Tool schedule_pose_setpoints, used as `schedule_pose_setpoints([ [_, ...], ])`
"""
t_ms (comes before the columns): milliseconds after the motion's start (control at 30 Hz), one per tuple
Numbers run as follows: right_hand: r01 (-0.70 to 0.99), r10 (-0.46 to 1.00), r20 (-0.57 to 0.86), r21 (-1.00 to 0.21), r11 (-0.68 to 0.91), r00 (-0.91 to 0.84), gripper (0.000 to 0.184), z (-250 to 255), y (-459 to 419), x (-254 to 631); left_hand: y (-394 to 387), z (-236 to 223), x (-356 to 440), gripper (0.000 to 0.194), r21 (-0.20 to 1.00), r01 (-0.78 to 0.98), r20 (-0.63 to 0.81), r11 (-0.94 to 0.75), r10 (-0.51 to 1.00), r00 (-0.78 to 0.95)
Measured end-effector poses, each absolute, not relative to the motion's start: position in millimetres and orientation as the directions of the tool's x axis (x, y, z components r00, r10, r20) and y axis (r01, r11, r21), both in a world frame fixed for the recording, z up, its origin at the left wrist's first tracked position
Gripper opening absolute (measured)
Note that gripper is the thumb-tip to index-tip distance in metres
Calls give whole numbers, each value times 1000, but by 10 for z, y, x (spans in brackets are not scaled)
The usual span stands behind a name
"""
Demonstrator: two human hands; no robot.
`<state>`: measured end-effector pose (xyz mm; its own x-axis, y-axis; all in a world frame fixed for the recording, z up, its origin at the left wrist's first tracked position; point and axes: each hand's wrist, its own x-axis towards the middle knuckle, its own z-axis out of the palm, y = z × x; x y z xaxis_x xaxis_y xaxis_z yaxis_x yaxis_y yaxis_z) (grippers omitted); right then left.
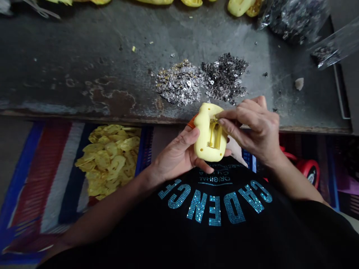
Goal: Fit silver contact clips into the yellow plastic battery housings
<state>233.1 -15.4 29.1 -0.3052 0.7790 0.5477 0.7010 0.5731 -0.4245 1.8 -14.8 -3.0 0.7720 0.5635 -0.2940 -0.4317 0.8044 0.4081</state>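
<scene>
Head view: a yellow plastic housing (200,144) with an oblong battery compartment is held at the near edge of a dark, worn workbench (70,84), in front of the wearer's black shirt (196,239). The housing is clamped in the left hand (179,149), the thumb being laid along its left side and the fingers passed beneath. The right hand (259,129) is placed at the far end of the compartment, thumb and forefinger brought close together; whether they are fully closed, or closed on a small part, cannot be told. Coiled springs are seen inside the compartment. Just beyond the housing, a heap of silver metal plates (181,84) is adjoined on its right by a heap of darker metal pieces (226,76). At far right, metal parts are contained in a clear plastic bag (297,20). At near left, below the bench, yellow plastic pieces (113,160) are piled.
</scene>
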Motion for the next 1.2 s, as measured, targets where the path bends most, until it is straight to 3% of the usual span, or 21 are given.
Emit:
schedule_pose_setpoints([
  [167, 692, 749, 569, -388, 609, -340, 9, 345, -160, 2451, -156, -70, 15, 77, 393, -429, -262, 813, 546, 795],
  [433, 733, 613, 645, -119, 670, -456, 18, 259, -240, 2441, -168, -91, 2, 82, 361, -439, -246, 823, 538, 806],
  [533, 720, 572, 663, -71, 690, -483, 19, 220, -257, 2460, -185, -93, -2, 80, 376, -436, -250, 818, 543, 802],
  [700, 699, 657, 629, -242, 673, -415, 24, 148, -245, 2495, -215, -64, 17, 82, 442, -425, -281, 790, 572, 770],
  [900, 646, 751, 534, -422, 636, -390, 18, 246, -230, 2478, -219, -31, 27, 88, 473, -417, -303, 777, 587, 751],
  [1000, 562, 813, 493, -594, 575, -310, 18, 344, -164, 2513, -222, -9, 26, 98, 496, -389, -299, 777, 573, 763],
  [1100, 470, 868, 363, -734, 490, -338, 39, 369, -45, 2565, -242, 41, 43, 106, 569, -373, -311, 733, 611, 728],
  [1200, 472, 867, 260, -754, 457, -425, 57, 343, 47, 2576, -273, 92, 74, 103, 668, -362, -320, 651, 690, 649],
])
